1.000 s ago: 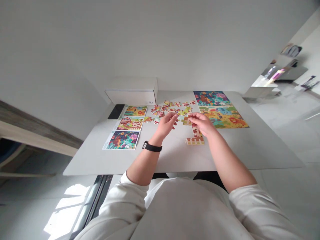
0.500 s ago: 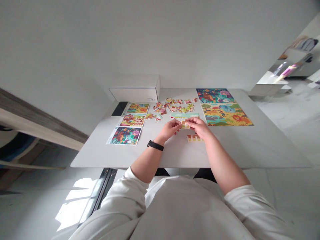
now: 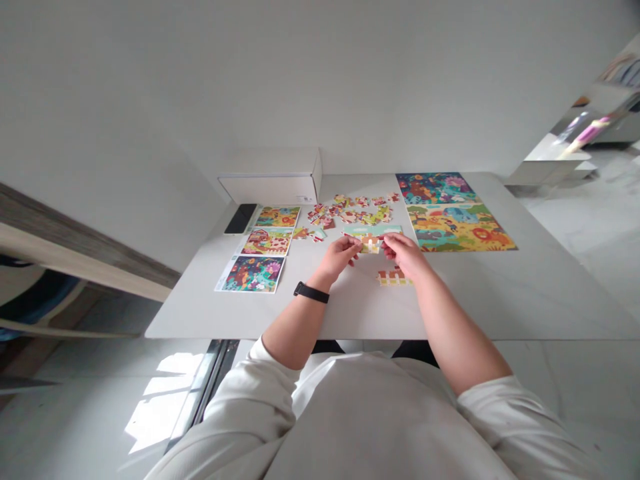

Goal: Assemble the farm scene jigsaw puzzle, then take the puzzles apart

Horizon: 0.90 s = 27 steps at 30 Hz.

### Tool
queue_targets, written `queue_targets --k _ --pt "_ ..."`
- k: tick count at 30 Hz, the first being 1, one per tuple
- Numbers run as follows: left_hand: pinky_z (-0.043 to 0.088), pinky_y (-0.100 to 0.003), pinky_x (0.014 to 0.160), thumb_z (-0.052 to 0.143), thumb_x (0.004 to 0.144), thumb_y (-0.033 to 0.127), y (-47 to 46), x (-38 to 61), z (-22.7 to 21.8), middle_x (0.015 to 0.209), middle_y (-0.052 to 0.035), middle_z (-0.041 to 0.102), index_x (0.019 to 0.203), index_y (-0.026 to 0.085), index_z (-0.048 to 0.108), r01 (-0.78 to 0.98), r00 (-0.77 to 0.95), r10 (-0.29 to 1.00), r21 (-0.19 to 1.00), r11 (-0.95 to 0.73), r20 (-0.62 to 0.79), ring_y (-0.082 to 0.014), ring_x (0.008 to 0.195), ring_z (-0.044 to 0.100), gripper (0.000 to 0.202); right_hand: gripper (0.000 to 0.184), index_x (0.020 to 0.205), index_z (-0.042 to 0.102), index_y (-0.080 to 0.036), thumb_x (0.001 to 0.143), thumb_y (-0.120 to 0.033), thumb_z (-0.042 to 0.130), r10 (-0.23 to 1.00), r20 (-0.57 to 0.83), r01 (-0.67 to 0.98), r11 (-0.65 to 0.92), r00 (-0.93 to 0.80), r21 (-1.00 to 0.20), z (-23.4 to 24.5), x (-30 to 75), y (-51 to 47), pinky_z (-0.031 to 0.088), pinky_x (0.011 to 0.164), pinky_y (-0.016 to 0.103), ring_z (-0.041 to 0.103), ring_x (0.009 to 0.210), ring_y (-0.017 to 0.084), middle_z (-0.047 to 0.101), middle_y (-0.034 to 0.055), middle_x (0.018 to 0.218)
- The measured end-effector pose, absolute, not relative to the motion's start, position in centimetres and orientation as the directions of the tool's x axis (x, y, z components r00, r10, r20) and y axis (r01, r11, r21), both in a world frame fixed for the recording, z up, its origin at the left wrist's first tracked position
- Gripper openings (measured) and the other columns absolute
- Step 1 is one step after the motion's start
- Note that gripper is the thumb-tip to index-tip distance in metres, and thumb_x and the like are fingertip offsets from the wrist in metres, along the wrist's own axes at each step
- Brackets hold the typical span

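My left hand [image 3: 340, 259] and my right hand [image 3: 404, 255] meet over the table, their fingertips pinching opposite sides of a small joined jigsaw section [image 3: 371, 244] with a cream fence pattern. Just beyond it lies a pale blue strip of joined pieces [image 3: 373, 230]. A short fence-patterned row of joined pieces [image 3: 395, 277] sits near my right hand, apart from it. A heap of loose puzzle pieces [image 3: 350, 213] lies further forward. Whether the held section is joined to the blue strip is hard to tell.
Two finished colourful puzzles [image 3: 454, 212] lie to the right on the white table [image 3: 450, 300]. Several picture cards [image 3: 267, 241] lie at left, beside a black phone [image 3: 241, 219]. A white box [image 3: 270, 177] stands at the far edge.
My hands have come down from above the loose pieces and now pinch the section between them. A pale blue strip now lies beyond them. The view has shifted slightly.
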<state>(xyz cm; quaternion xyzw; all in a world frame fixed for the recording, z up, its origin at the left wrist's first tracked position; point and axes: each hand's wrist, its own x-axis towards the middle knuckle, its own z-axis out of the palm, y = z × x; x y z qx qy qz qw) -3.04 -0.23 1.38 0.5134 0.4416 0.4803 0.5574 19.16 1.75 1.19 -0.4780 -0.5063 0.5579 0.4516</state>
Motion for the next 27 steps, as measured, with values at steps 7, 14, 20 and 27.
queue_targets --k 7,14,20,27 --pt "0.047 -0.019 0.054 0.084 0.088 0.049 -0.50 -3.10 1.69 0.082 -0.0008 0.066 0.094 0.018 0.066 -0.048 0.155 0.988 0.999 0.022 -0.014 -0.0100 0.068 0.061 0.036 0.053 0.089 0.072 -0.024 0.067 -0.068 0.092 0.964 -0.041 0.054 -0.027 -0.263 -0.998 1.62 18.65 1.08 0.048 0.073 0.031 0.062 0.079 0.019 0.070 0.0002 0.082" --pt "0.050 -0.019 0.057 0.085 0.088 0.041 -0.43 -2.94 1.26 0.087 -0.0008 0.067 0.115 0.018 0.067 -0.042 0.149 0.986 0.997 -0.068 0.074 -0.0118 0.075 0.064 0.040 0.056 0.084 0.068 -0.024 0.066 -0.072 0.091 0.963 -0.004 0.081 0.018 -0.271 -0.997 1.52 18.37 0.96 0.044 0.069 0.031 0.056 0.072 0.017 0.064 -0.0022 0.074" --pt "0.053 -0.019 0.059 0.082 0.090 0.038 -0.45 -2.77 1.04 0.083 0.0013 0.063 0.113 0.019 0.068 -0.011 0.148 0.982 0.993 -0.119 0.120 -0.0104 0.072 0.061 0.033 0.048 0.090 0.073 -0.024 0.072 -0.066 0.088 0.962 -0.003 0.124 0.032 -0.273 -0.992 1.05 18.59 0.98 0.044 0.072 0.031 0.058 0.076 0.018 0.066 -0.0017 0.078" --pt "0.052 -0.019 0.060 0.077 0.093 0.035 -0.81 -2.71 1.13 0.085 0.0001 0.064 0.114 0.019 0.064 0.057 0.195 0.971 0.987 -0.149 0.136 -0.0110 0.072 0.061 0.029 0.045 0.101 0.073 -0.026 0.075 -0.062 0.082 0.974 -0.008 0.122 0.020 -0.227 -0.992 1.60 18.42 0.85 0.045 0.070 0.031 0.058 0.077 0.019 0.067 -0.0011 0.083"
